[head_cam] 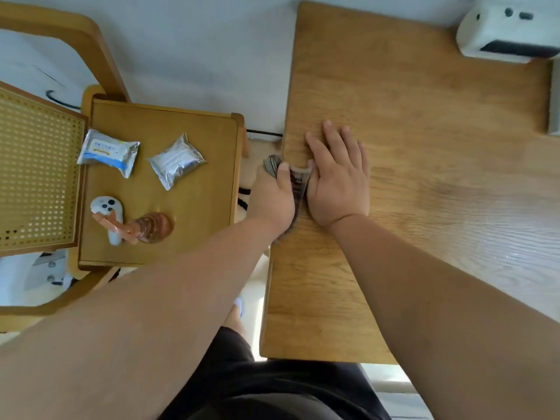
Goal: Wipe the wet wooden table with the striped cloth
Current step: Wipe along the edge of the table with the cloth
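- The striped cloth (298, 189) is bunched at the wooden table's (424, 116) left edge, gripped in the left hand's (274, 201) curled fingers.
- The right hand (339, 183) lies flat just beside it, fingers straight.
- A wet sheen (485, 231) shows on the right, so most wiping is likely undone.

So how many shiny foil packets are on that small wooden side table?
2. The silver foil packet with blue print lies at the small wooden side table's far left; the plain silver foil packet lies right of it, not touching. None looks hidden.

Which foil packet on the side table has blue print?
The left packet, white with blue print; the right packet is plain silver.
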